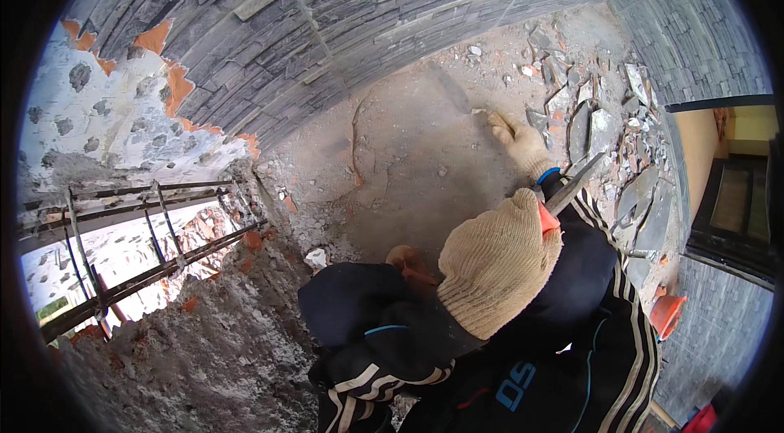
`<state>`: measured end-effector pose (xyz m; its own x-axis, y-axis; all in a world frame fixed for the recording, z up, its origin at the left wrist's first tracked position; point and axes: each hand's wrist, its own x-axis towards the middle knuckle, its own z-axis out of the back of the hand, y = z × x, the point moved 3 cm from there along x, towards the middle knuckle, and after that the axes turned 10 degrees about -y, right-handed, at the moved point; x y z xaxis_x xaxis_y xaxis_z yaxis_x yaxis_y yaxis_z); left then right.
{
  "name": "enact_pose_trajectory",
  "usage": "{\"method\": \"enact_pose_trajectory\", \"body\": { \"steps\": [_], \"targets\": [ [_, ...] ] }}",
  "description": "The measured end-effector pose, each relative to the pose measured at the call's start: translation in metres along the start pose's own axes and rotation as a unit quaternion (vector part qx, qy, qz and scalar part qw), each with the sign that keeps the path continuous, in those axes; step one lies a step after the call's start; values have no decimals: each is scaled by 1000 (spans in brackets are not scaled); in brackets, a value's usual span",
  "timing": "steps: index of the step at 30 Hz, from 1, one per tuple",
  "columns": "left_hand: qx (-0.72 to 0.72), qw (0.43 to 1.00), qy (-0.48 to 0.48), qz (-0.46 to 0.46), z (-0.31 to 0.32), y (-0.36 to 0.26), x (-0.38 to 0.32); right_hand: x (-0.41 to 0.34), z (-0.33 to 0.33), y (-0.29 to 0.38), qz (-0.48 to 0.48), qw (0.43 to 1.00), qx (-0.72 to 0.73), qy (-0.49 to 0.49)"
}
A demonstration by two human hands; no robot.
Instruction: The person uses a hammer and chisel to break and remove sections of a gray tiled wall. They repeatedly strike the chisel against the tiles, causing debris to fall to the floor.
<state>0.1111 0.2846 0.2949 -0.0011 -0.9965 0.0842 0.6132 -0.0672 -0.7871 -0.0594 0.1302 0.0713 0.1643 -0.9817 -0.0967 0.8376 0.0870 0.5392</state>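
My left hand (pixel 484 261), in a knitted beige work glove, is closed around a tool (pixel 574 185) with a straight grey metal bar. A red-orange part (pixel 547 219) shows beside the glove, and the tool points up and to the right. Farther out, my right hand (pixel 520 142), gloved alike, is low over the dusty concrete floor (pixel 422 145). A blurred grey blade-like piece (pixel 450 89) extends from its fingertips; the blur hides what it is. Part of my shoe (pixel 409 261) shows below the left glove's edge.
Broken slate-like tiles (pixel 597 127) and rubble lie along the right. A grey stone-patterned wall (pixel 343 17) bounds the far side. To the left are exposed rebar rods (pixel 165 225) and rough broken masonry (pixel 202 335). An orange plastic container (pixel 667 316) is at right, below a dark-framed window (pixel 735 212).
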Motion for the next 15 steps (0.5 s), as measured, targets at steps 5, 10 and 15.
{"method": "enact_pose_trajectory", "body": {
  "steps": [5, 10, 15],
  "targets": [
    [-10, 998, 55, -3, -18, -3, 4, -17, 52, -116, -137, 978, -45, -152],
    [-64, 991, 89, 77, -18, 6, 9, -62, 103, -124, -209, 961, -21, -177],
    [-257, 911, 146, 288, -51, 25, 18, -175, 105, -180, -239, 936, -87, -243]
  ]
}}
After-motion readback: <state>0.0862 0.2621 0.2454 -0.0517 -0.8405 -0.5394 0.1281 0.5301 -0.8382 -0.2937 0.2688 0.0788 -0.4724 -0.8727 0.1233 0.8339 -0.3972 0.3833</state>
